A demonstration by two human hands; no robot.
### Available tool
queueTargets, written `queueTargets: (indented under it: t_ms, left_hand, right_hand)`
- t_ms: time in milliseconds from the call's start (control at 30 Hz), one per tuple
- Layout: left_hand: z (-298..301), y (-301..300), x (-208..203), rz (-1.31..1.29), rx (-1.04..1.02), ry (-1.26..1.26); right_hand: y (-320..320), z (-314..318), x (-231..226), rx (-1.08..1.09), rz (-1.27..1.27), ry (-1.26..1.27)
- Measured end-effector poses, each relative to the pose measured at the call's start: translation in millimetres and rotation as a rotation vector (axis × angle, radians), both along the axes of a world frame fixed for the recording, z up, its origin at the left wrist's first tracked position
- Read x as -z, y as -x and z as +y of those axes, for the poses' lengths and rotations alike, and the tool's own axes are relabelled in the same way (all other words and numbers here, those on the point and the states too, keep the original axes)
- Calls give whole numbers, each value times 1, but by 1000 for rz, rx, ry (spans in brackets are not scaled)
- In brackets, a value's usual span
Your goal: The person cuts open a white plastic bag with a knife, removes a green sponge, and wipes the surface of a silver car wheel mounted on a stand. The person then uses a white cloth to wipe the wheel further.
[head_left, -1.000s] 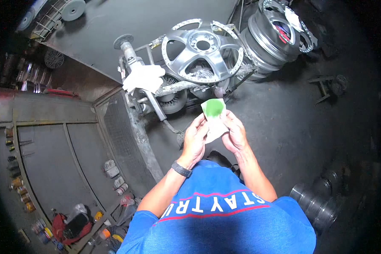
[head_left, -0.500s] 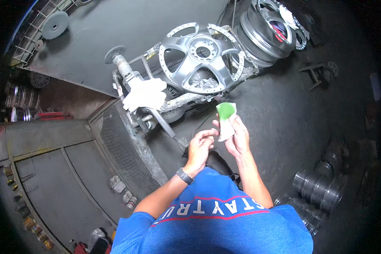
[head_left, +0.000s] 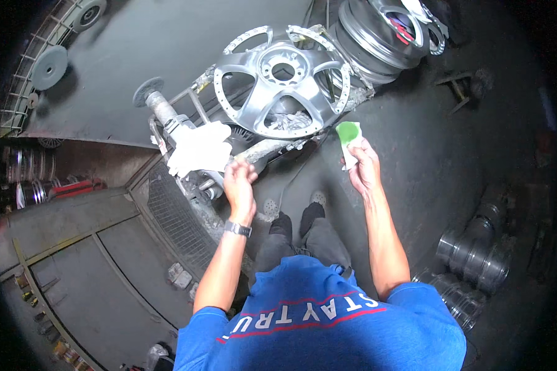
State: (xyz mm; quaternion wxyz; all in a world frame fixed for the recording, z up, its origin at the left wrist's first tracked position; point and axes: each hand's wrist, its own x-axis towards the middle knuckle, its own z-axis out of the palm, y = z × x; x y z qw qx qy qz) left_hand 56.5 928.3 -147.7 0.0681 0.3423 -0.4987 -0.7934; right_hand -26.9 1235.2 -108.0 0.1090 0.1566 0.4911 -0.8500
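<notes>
My right hand (head_left: pixel 365 166) is closed on a small folded green-and-white sheet (head_left: pixel 349 133), whose green face points up past my fingers. My left hand (head_left: pixel 240 185), with a dark-strapped watch on the wrist, has its fingers curled in; whether anything is between them is hidden. It is close to a heap of white cloth (head_left: pixel 201 148) draped over a metal frame (head_left: pixel 263 148). On that frame, ahead of both hands, lies a silver five-spoke wheel face (head_left: pixel 283 101) with a ring of small rim holes. Crumpled grey material shows through one of its openings.
More wheel rims (head_left: pixel 377 46) are stacked at the far right of the frame. A shaft with a round disc (head_left: pixel 147 91) stands at its left. Grey discs (head_left: pixel 49 67) hang on a rack at far left. Dark rim barrels (head_left: pixel 473 253) lie at right. A mesh grating (head_left: pixel 176 207) is on the left.
My hands have moved apart and forward: the left toward the white cloth, the right to the right with the green-and-white sheet. My legs and shoes now show between them.
</notes>
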Motion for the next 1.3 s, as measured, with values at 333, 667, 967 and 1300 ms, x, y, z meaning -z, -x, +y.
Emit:
queueTargets:
  t_ms: [333,667,967,1300]
  left_hand:
    - [-8,88,56,96,-348,48]
    - [-23,114,71,109,-356,196]
    - [-18,115,80,156,-339,320]
    - [-16,114,81,186,-321,335]
  right_hand:
    - [38,-7,44,-21,428,-839]
    - [72,-9,72,-242,1081,-1449]
    - [65,1,84,-344,1040,-1617]
    - [89,-8,63,-355,1086,-1545]
